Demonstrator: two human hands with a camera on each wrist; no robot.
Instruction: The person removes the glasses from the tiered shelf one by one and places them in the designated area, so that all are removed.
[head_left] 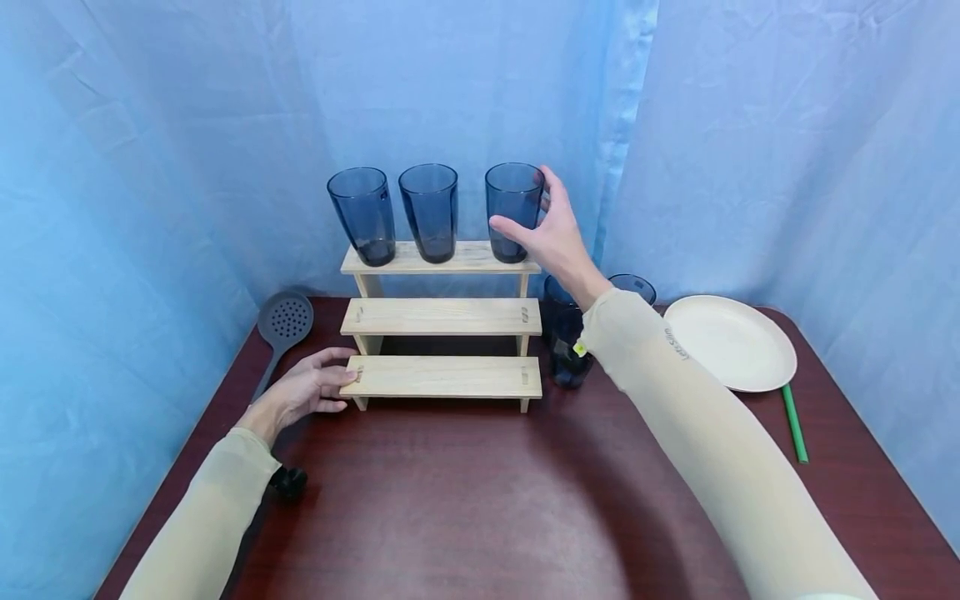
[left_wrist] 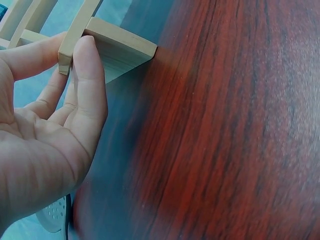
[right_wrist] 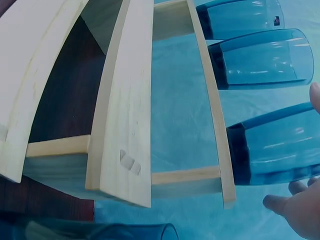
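On the far step of the pale wooden stand, the rightmost blue glass tumbler stood upright, left of the right hand curled round it, the left hand pinching the near step.

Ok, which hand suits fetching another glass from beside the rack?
Likely the right hand: it curves around the shelved glass nearest those table glasses, while the left hand pinches the bottom shelf, far left.

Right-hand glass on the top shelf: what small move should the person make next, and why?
Probably ease the right hand off that glass: its base appears to rest on the top shelf, and other glasses are beside the rack. The left hand pinches the end of the bottom shelf, which may help steadiness.
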